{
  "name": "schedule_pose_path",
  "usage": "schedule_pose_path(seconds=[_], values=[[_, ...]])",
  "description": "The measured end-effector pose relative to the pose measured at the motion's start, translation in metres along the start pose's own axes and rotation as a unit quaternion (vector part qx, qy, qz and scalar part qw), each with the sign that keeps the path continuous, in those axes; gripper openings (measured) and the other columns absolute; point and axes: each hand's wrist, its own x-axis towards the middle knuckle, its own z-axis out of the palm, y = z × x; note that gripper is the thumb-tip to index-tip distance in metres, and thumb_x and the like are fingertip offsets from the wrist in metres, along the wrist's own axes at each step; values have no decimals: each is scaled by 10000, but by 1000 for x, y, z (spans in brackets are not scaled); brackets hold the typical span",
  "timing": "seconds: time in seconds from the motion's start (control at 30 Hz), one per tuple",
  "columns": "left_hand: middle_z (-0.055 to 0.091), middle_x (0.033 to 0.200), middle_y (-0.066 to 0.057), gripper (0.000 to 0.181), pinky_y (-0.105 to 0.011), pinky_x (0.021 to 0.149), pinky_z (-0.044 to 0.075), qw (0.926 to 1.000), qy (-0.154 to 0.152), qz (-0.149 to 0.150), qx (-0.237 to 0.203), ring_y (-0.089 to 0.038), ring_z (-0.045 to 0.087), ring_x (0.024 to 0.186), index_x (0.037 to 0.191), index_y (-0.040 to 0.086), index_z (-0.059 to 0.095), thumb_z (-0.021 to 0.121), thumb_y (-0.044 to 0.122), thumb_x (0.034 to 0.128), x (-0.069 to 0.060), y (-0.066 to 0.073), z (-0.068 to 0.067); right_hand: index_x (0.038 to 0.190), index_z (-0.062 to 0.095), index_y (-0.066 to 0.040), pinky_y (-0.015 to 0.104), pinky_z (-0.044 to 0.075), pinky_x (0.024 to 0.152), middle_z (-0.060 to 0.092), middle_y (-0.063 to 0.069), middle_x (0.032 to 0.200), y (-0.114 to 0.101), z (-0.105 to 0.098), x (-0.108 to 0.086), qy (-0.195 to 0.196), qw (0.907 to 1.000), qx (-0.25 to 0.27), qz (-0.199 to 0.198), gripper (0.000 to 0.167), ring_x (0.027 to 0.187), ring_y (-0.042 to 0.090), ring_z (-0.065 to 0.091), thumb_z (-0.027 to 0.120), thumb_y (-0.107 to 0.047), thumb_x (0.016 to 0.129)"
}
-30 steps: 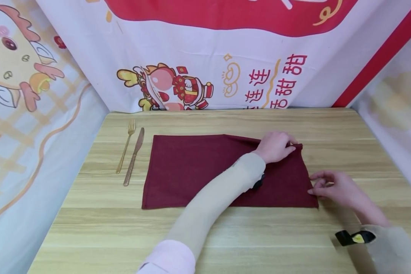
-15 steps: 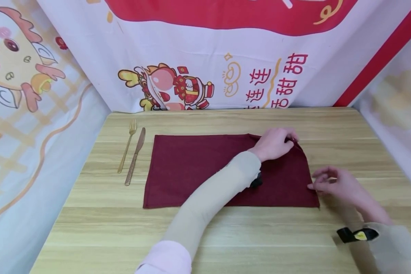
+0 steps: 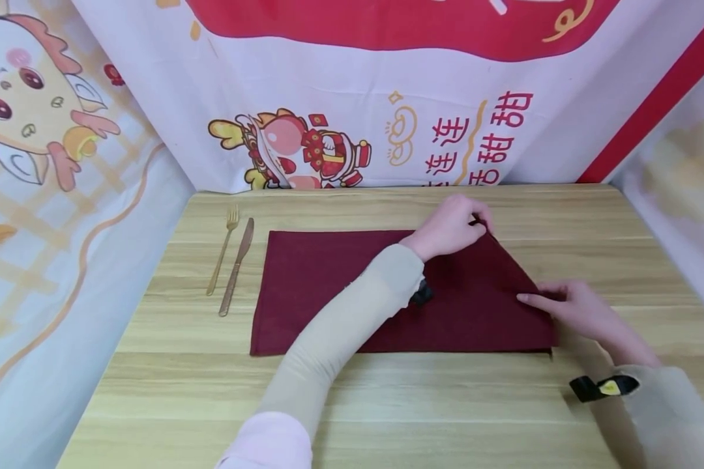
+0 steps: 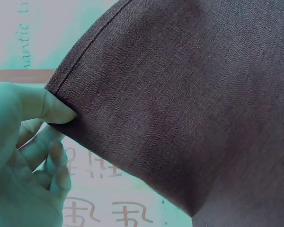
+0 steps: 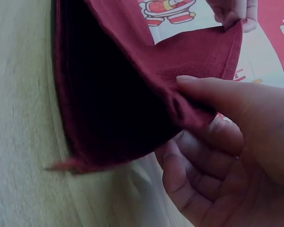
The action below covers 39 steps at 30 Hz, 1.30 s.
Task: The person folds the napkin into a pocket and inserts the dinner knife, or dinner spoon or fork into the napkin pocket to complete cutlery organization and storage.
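A dark red cloth lies in folded layers on the table, its right end lifted. My left hand reaches across it and pinches the raised far right corner. In the left wrist view, the thumb and fingers of the left hand grip that hemmed corner. At the right edge, my right hand pinches the upper layer between thumb and fingers. The right wrist view shows the cloth gaping there, with a dark hollow between the upper layer and the layer beneath. My left forearm hides part of the cloth's middle.
Left of the cloth lie a gold fork and a knife, side by side. The wooden table meets a printed white and red curtain at its back. More printed fabric hangs at both sides.
My left hand has moved up and to the left, raising the far right corner off the table. The right hand has shifted slightly upward and now grips the upper layer's edge.
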Motion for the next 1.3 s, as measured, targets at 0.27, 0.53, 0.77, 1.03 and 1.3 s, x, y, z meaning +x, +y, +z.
schedule_pose_path(seconds=[0.27,0.53,0.77,1.03,1.3], values=[[696,963,48,118,-147,815,428,9996,134,-209,166,-65,597,923,951,126,748,663,45,959,-3,-1,-5,1087,784,-44,217,463,650,735,15,826,-1,0,-2,133,9996,107,-230,337,733,91,599,761,-346,939],[683,981,30,80,-150,846,426,9994,262,-208,60,-92,596,967,952,104,704,719,30,925,-2,-2,-3,963,803,-126,247,401,558,608,-64,661,4,0,-9,-521,9969,-63,-585,220,609,85,488,715,-328,977],[676,989,27,110,-147,865,413,9988,385,-294,81,-109,596,1002,942,98,679,751,25,903,0,-4,-4,733,677,-153,270,360,511,439,-94,595,10,-2,-18,-340,9975,-241,-577,282,564,72,403,762,-327,938],[647,977,47,127,-155,840,422,9978,591,-309,-17,-105,588,979,938,122,654,740,33,913,3,-4,3,753,631,-119,293,347,480,457,-42,615,14,-13,-24,249,9987,-122,-422,295,564,105,428,844,-290,865],[622,941,51,148,-143,812,431,9949,912,-397,-149,-74,576,936,918,126,613,735,41,924,9,-1,9,802,637,-103,308,340,479,533,-18,643,10,-39,-39,941,9940,113,-550,268,579,103,460,890,-191,811]])
